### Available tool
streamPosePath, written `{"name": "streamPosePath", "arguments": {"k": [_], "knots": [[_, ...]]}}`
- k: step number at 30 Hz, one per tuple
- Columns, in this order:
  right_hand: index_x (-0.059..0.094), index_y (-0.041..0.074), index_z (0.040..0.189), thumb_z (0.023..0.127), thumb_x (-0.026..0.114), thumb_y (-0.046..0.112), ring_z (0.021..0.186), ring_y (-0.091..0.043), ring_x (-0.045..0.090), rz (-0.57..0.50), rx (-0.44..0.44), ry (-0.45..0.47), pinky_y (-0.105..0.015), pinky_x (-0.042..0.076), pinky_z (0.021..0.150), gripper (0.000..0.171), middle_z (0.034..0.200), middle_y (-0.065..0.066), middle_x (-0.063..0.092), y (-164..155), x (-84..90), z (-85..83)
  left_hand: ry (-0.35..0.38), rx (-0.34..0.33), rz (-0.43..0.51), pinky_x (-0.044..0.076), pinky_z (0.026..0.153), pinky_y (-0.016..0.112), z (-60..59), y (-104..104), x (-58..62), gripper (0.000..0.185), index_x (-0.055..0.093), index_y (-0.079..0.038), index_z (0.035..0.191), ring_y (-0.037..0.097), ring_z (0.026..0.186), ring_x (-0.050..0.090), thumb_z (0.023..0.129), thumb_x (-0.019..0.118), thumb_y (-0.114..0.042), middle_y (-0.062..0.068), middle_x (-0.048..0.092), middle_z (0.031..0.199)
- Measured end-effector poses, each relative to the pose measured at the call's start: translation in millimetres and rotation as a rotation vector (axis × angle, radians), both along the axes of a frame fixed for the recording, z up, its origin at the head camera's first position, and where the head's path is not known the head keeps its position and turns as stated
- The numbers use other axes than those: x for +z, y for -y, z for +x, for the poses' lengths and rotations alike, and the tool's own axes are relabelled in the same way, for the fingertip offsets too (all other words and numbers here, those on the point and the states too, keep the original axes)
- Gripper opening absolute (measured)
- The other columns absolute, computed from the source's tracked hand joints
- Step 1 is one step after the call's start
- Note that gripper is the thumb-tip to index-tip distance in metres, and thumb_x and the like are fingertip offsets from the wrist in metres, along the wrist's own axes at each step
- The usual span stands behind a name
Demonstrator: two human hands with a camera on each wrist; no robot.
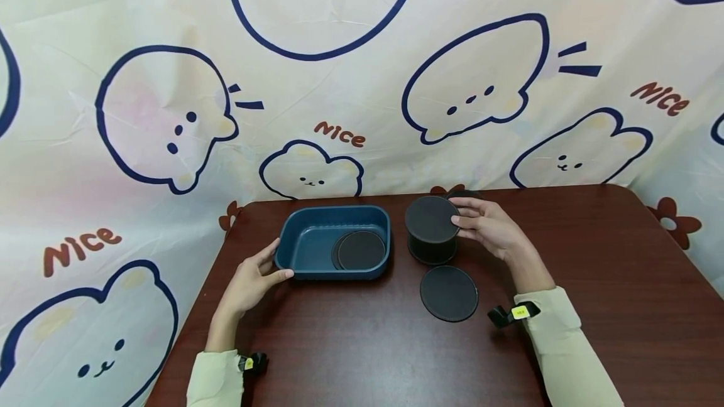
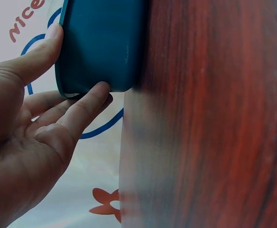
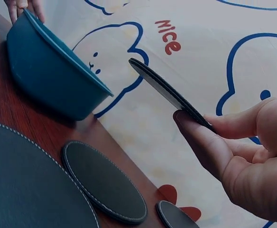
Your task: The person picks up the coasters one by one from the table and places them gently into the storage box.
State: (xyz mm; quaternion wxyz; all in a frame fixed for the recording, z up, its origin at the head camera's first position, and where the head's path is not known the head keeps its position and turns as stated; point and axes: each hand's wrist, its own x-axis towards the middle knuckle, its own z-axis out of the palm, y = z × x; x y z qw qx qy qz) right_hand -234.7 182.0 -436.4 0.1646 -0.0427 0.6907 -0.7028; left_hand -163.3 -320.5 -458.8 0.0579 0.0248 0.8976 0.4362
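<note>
we see the left hand [image 1: 251, 278] gripping the near left corner of the blue tray [image 1: 305, 231], thumb on the rim, fingers against the outer wall. the tray sits near the table's [image 1: 351, 344] back left edge, with one dark coaster [image 1: 362, 250] lying inside at its right end. the right hand [image 1: 492, 228] pinches another coaster [image 1: 432, 218] by its edge, lifted and tilted above a dark stack [image 1: 432, 250] just right of the tray. a third coaster [image 1: 449, 293] lies flat nearer us, apart from the stack. the near half and right side of the table lie open. a dark piece behind the right hand is mostly hidden. from the right wrist the lifted coaster [image 3: 169, 92] shows edge-on, and we cannot tell if it is one disc or two.
</note>
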Motion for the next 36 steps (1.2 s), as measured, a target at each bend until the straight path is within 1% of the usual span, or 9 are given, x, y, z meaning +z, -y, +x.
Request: {"name": "streamPosePath", "arguments": {"k": [3,5,12,16,19,23,29,33,36], "knots": [[0.037,0.001,0.165,0.108,0.063,0.006,0.102,-0.001,0.075,0.003,0.0,-0.001,-0.02,0.062,0.088,0.063,0.148,-0.014,0.059,5,-0.4,-0.9,-0.003,-0.003,0.005,0.054,0.11,0.053,0.6,0,-0.2,0.084,0.026,-0.008,0.171,0.043,0.147,0.054,0.104,0.074,-0.019,0.027,0.043,0.166],[0.037,0.001,0.165,0.108,0.063,0.006,0.101,-0.001,0.075,0.001,0.0,0.001,-0.019,0.062,0.087,0.063,0.151,-0.017,0.058,7,-0.2,-1.4,-0.004,-0.005,0.005,0.054,0.11,0.052,0.5,0,-0.3,0.084,0.025,-0.008,0.171,0.043,0.147,0.054,0.104,0.074,-0.018,0.027,0.043,0.166],[0.038,0.002,0.166,0.109,0.061,0.006,0.099,-0.001,0.073,-0.005,0.01,0.009,-0.018,0.061,0.085,0.061,0.148,-0.014,0.058,17,0.8,-1.7,-0.001,-0.009,0.015,0.055,0.109,0.052,-0.9,1,-1.0,0.083,0.025,-0.011,0.172,0.043,0.147,0.054,0.104,0.073,-0.019,0.027,0.043,0.166],[0.039,0.003,0.165,0.109,0.061,0.007,0.099,-0.001,0.072,-0.002,0.014,0.006,-0.018,0.061,0.085,0.061,0.153,-0.018,0.056,22,1.1,-2.3,-0.001,-0.008,0.016,0.054,0.11,0.054,-0.9,2,-1.5,0.083,0.025,-0.011,0.172,0.043,0.147,0.054,0.104,0.073,-0.02,0.027,0.044,0.166],[0.039,0.003,0.165,0.109,0.061,0.006,0.097,-0.002,0.073,-0.01,0.02,0.002,-0.018,0.061,0.085,0.061,0.144,-0.014,0.062,26,1.8,-1.9,-0.006,-0.009,0.014,0.054,0.11,0.055,-1.0,2,-1.5,0.083,0.025,-0.011,0.172,0.043,0.147,0.054,0.104,0.073,-0.021,0.026,0.044,0.166],[0.039,0.002,0.165,0.109,0.061,0.005,0.097,-0.003,0.074,-0.024,0.025,0.002,-0.019,0.062,0.085,0.06,0.13,-0.003,0.067,30,2.2,-1.5,-0.02,-0.01,0.005,0.053,0.11,0.056,-1.4,3,-1.5,0.083,0.026,-0.011,0.171,0.043,0.146,0.055,0.104,0.074,-0.021,0.026,0.045,0.166],[0.037,0.002,0.166,0.109,0.059,0.004,0.099,-0.004,0.074,-0.028,0.042,0.009,-0.018,0.061,0.085,0.061,0.138,-0.011,0.062,40,0.4,-0.3,-0.031,-0.012,-0.003,0.051,0.111,0.058,-2.2,3,-2.1,0.082,0.026,-0.008,0.171,0.043,0.146,0.055,0.104,0.073,-0.017,0.026,0.046,0.165],[0.036,0.001,0.166,0.109,0.06,0.003,0.098,-0.005,0.075,-0.044,0.06,0.014,-0.02,0.062,0.087,0.062,0.137,-0.011,0.064,49,-2.0,0.4,-0.027,-0.01,0.0,0.051,0.112,0.057,-2.4,4,-3.1,0.083,0.026,-0.008,0.171,0.042,0.146,0.056,0.103,0.074,-0.018,0.025,0.046,0.165],[0.037,0.002,0.166,0.109,0.06,0.004,0.098,-0.004,0.075,-0.04,0.071,0.014,-0.021,0.062,0.087,0.062,0.139,-0.012,0.064,54,-4.4,0.4,-0.022,-0.006,0.002,0.052,0.111,0.057,-2.2,5,-3.8,0.084,0.026,-0.009,0.171,0.042,0.145,0.056,0.103,0.075,-0.018,0.026,0.046,0.165]]}}
